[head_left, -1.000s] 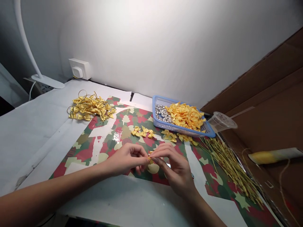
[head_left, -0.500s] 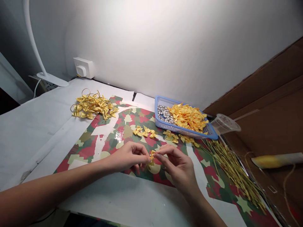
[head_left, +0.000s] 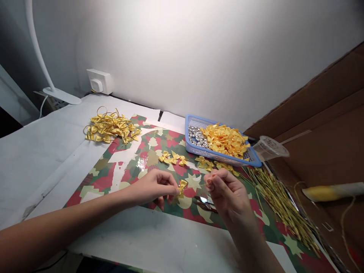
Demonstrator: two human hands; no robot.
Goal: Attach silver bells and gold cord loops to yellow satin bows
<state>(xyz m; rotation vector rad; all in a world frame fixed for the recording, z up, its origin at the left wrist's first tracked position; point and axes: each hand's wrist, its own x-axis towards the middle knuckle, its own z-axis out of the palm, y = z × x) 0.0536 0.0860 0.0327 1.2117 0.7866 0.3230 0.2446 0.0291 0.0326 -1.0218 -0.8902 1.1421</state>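
My left hand pinches a small yellow satin bow just above the patterned paper. About a hand's width to its right, my right hand is closed in a pinch on a thin gold thread that runs back to the bow. Three loose yellow bows lie on the paper just beyond my hands. A pair of scissors lies on the paper under my right hand.
A blue basket at the back holds silver bells and a heap of yellow bows. Finished bows with gold loops are piled at the back left. Gold wire ties lie at the right, near a tipped plastic cup and a thread spool.
My right hand has drawn away to the right from the bow, pulling the thread taut and uncovering the scissors. My left hand stays on the bow.
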